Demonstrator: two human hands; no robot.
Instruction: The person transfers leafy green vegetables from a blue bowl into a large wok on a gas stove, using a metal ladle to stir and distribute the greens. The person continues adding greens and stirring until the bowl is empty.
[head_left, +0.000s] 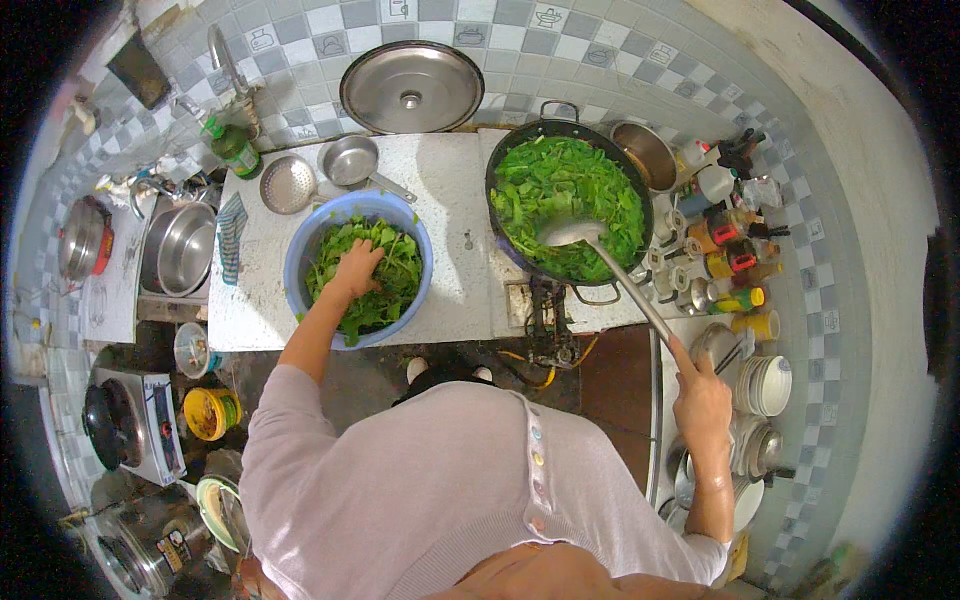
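Note:
My left hand (361, 266) reaches into a blue plastic basin (295, 281) of raw leafy greens (397, 281). Its fingers are partly sunk among the leaves, so their grip is unclear. My right hand (702, 401) is closed around the long metal handle of a cooking ladle (574, 234). The ladle's bowl lies on bright green leaves (562, 180) that fill a large black two-handled wok (493, 202). Faint steam blurs the leaves near the ladle's bowl. The wok stands to the right of the basin, over a gas burner (551, 322).
Behind the basin lie a perforated skimmer (288, 184) and a metal saucepan (351, 160). A large steel lid (412, 86) leans on the tiled wall. Bottles and jars (724, 262) crowd the right side, near stacked bowls (765, 385). A striped cloth (232, 236) lies by the sink pots (186, 249).

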